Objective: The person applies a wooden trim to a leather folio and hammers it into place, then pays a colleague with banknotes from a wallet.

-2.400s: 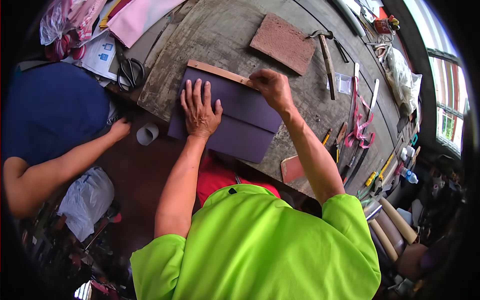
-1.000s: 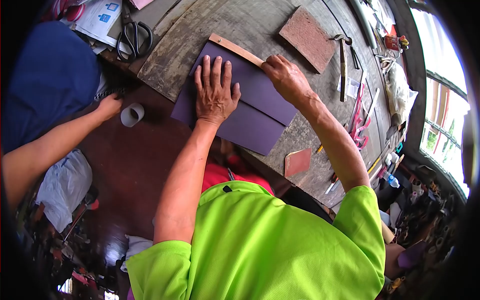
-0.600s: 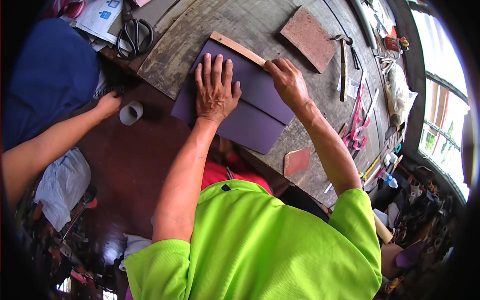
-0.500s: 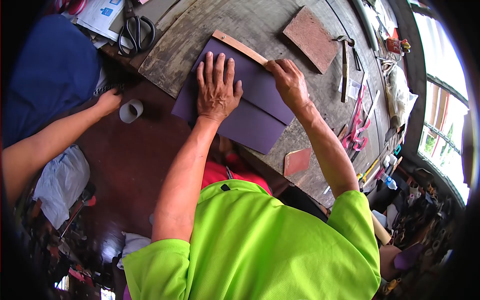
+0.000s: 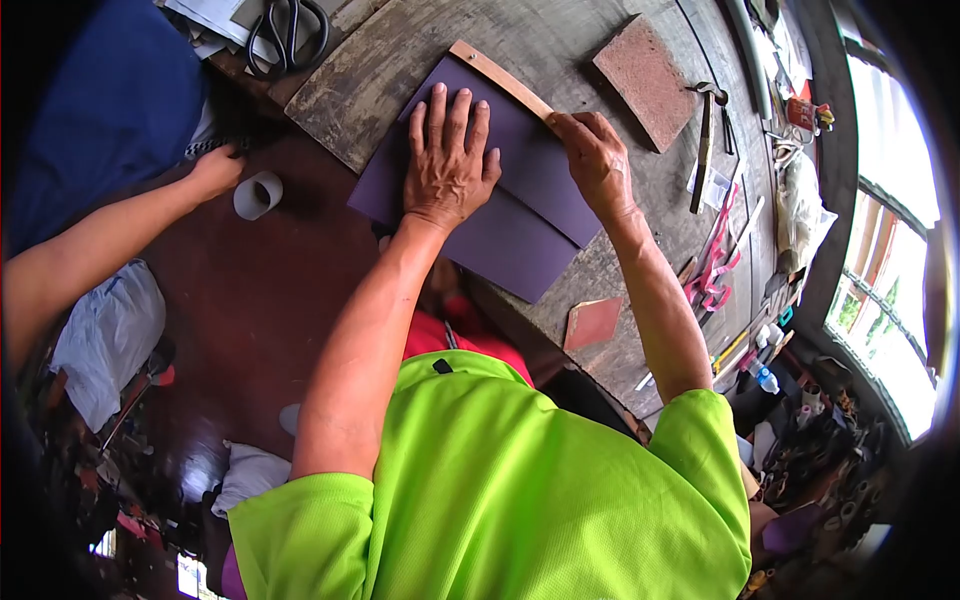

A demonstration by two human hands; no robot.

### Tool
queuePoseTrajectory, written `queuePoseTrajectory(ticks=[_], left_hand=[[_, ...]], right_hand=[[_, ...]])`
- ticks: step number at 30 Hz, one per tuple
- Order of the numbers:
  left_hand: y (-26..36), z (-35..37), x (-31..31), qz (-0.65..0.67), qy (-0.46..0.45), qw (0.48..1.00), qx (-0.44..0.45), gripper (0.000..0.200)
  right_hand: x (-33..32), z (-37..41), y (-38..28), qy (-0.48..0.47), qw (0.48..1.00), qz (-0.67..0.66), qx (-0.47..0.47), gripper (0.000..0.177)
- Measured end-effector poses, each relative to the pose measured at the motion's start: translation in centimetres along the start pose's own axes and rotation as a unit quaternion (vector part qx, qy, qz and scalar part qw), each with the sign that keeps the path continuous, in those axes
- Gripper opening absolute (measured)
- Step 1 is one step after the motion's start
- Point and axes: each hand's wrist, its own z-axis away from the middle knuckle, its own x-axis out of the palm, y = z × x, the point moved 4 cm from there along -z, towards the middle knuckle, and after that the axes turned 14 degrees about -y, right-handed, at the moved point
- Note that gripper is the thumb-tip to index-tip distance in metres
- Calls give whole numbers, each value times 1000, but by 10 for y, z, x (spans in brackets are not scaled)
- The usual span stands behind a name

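Note:
A dark purple sheet (image 5: 520,250) with a fold or overlapping edge across it lies on the worn wooden table (image 5: 400,50), its near corner past the table edge. My left hand (image 5: 450,160) rests on it, fingers spread, palm down. Along the sheet's far edge lies a thin tan wooden strip (image 5: 497,75) with a small round stud near its left end. The fingers of my right hand (image 5: 595,160) are closed on the strip's right end, at the sheet's far right corner.
A reddish-brown slab (image 5: 645,82), a hammer (image 5: 704,150) and pink ribbon (image 5: 715,265) lie to the right. A small red-brown piece (image 5: 593,323) sits near the front edge. Black scissors (image 5: 288,38) are at upper left, and another person's arm (image 5: 110,255) is at left.
The view has shifted slightly, so the table items appear a little further right. Both hands keep the same places on the sheet and the strip.

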Motion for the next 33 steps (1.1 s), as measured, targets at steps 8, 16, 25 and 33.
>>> queuePoseTrajectory(ticks=[8, 16, 25, 33], left_hand=[[0, 0, -1, 5, 1, 1000, -2, 63], [0, 0, 0, 4, 4, 1000, -2, 64], [0, 1, 1, 2, -2, 1000, -4, 63], [1, -1, -2, -5, -1, 1000, -1, 65]], right_hand=[[3, 1, 8, 22, 998, -44, 35, 8], [4, 3, 12, 32, 994, -66, 76, 11], [9, 10, 19, 45, 992, -66, 95, 17], [5, 13, 17, 50, 986, -112, 109, 13]])
